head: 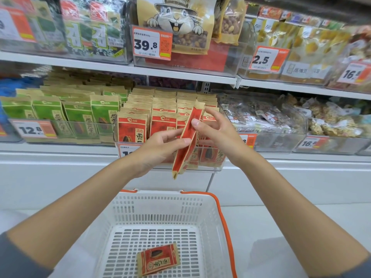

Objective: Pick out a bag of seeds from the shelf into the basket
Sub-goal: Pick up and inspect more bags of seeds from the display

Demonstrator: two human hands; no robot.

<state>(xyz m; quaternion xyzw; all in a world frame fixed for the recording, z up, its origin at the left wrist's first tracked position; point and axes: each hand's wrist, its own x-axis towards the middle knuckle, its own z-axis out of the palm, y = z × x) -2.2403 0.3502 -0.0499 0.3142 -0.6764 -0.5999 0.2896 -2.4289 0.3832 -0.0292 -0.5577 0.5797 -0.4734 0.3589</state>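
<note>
Above the basket: a red bag of seeds [188, 137] hung edge-on to the camera and tilted. Its lower corner pointed down toward the white basket [158, 194], and it was lifted out in front of the rows on the shelf [60, 148].
Left hand [158, 151]: it pinched the bag's lower half between thumb and fingers.
Right hand [216, 135]: it held the upper part, with the thumb on the near face and the other fingers spread loosely behind.
On the shelf: more red bags [132, 127] of the same kind stood upright in rows in a clear tray, with green bags [80, 117] just beside them on the left.
Inside the basket: one red bag [158, 259] already lay flat on the slotted floor, near the front wall.
Handling: the pouch looked light and paper-skinned, probably with loose seeds that shift inside. It would likely bend and crinkle under a pinch rather than stay stiff. The matt paper should not be slippery, and nothing about it seemed fragile.
Where to take hold: a pinch across the flat faces near a sealed end or side seam seemed safest, since the filled middle would give under the fingers.
Step in hand: the bag appeared ready to be lowered. One hand could probably carry it down and let it drop flat beside the bag already there.
</note>
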